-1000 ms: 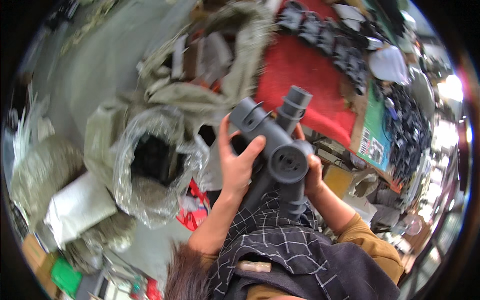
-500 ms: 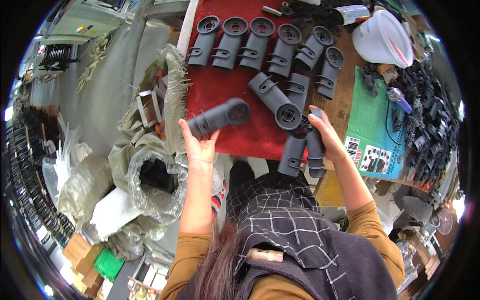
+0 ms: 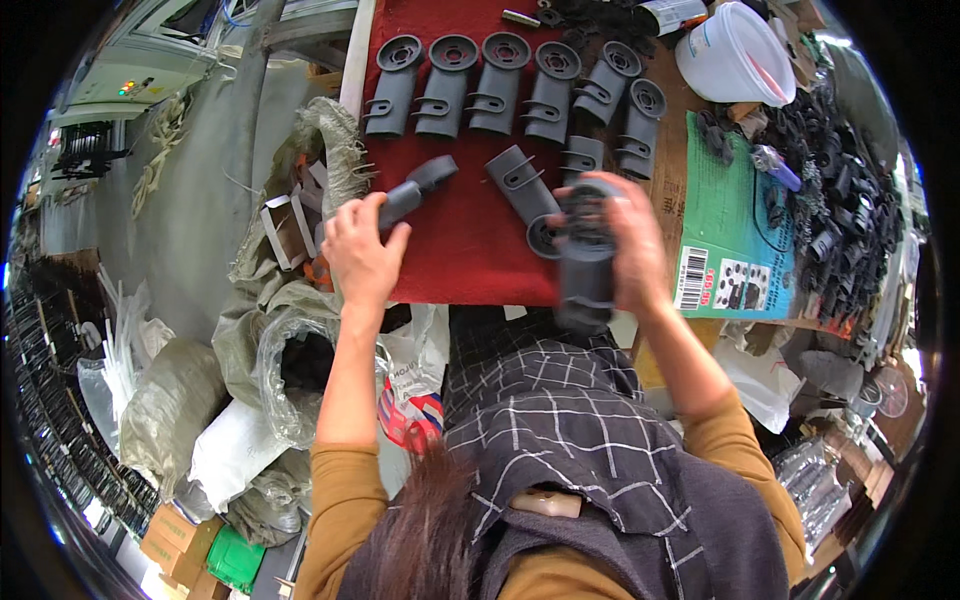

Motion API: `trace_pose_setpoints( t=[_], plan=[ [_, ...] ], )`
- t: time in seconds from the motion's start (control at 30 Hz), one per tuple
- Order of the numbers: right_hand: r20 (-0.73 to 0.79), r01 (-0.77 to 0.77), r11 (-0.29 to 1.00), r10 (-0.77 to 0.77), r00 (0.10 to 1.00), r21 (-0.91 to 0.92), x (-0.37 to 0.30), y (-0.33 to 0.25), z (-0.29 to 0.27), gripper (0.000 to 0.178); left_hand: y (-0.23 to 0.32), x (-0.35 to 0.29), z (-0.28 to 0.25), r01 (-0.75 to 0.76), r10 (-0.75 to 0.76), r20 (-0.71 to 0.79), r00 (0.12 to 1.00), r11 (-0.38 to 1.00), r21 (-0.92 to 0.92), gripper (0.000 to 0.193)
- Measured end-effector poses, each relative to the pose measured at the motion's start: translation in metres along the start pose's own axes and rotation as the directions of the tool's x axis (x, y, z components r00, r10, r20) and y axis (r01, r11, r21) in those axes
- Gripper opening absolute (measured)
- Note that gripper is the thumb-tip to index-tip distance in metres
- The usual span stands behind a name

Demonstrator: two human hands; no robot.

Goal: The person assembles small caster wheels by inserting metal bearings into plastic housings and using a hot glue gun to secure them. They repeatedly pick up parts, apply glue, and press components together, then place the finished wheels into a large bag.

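My left hand [image 3: 365, 248] is at the left edge of the red-covered table, fingers closed round the lower end of a dark grey plastic tube part [image 3: 402, 203]. That part tilts up to the right, its round head away from me. At the front edge, my right hand [image 3: 632, 245], smeared by motion, grips another dark grey tube part [image 3: 586, 275] with its round head up. Whether a second part is behind it I cannot tell. Just left of that lies a loose tube part [image 3: 517, 185]; a shorter-looking one [image 3: 583, 155] is partly hidden behind my right hand.
Several like tube parts [image 3: 500, 85] stand in a row along the far side of the red cloth [image 3: 450, 270]. To the right are a green printed cardboard sheet [image 3: 735, 230], a white bucket [image 3: 725, 60] and a heap of black parts [image 3: 850, 220]. Sacks [image 3: 170, 390] stand at left.
My left hand has turned over, its back now up, and the part in it has swung round. My right hand has raised its part and brought it left, over the table's front edge.
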State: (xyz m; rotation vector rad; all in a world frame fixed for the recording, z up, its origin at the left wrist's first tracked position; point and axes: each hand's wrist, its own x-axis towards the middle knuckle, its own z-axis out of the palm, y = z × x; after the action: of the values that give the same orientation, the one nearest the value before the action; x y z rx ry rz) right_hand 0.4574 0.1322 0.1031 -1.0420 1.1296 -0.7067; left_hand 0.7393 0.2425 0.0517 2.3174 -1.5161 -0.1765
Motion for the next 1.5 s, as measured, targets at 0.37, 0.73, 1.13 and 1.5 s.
trace_pose_setpoints(
  t=[0.37,0.73,1.13,1.5],
  plan=[
    [-0.313,0.080,0.991,-0.043,0.949,0.105,0.041,0.106,0.133,0.027,-0.026,-0.027,0.016,0.362,-0.279,0.302,0.912,0.892,-0.271,0.077],
    [-0.126,0.044,0.892,-0.112,0.986,-0.450,0.035,0.074,0.163,0.063,-0.018,-0.056,0.027,0.313,-0.246,0.206,0.947,0.848,-0.427,0.070],
    [0.488,0.596,0.175,-0.420,0.765,-0.784,0.017,0.056,0.061,0.069,0.002,-0.037,0.014,-0.164,0.182,0.227,0.957,0.982,-0.095,0.067],
    [-0.044,0.187,0.345,-0.565,0.824,-0.920,0.048,0.067,0.008,0.052,0.000,-0.035,0.027,-0.249,0.228,0.286,0.931,0.968,0.036,0.068]
  ],
)
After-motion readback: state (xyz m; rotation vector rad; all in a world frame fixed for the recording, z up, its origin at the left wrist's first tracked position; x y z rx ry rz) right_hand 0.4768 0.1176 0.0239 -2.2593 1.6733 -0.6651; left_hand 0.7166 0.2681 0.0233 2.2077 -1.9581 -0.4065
